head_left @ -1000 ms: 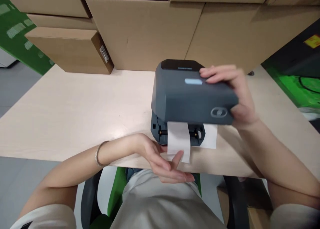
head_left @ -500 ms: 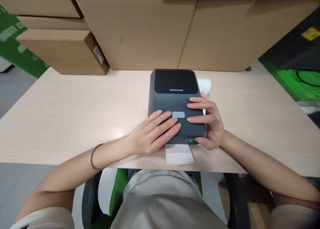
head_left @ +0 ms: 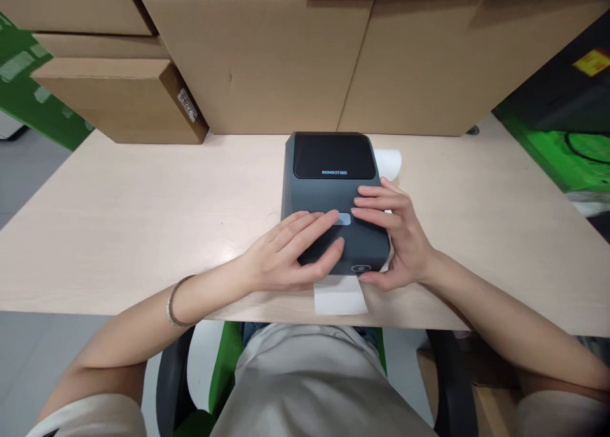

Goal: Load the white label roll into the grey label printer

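A dark grey label printer (head_left: 328, 192) with a glossy black window and a pale blue button (head_left: 344, 219) stands on the table. A white paper strip (head_left: 339, 296) comes out of its front, and part of a white paper roll (head_left: 388, 164) shows behind its right side. My left hand (head_left: 295, 249) lies over the printer's left front, fingers stretched out, the index fingertip at the button and the thumb apart from the fingers. Around the right front edge my right hand (head_left: 393, 234) grips the printer, its fingers on top and its thumb low at the front.
Large cardboard boxes (head_left: 257, 62) form a wall along the back of the pale wooden table (head_left: 157, 215). A smaller flat carton (head_left: 109, 100) stands at the back left. The table's front edge runs close to my body, with chair armrests (head_left: 452, 386) below.
My left thumb has spread away from the fingers, and the left fingers have drawn closer together over the button. My right thumb has slid left along the printer's front. The printer stays in place.
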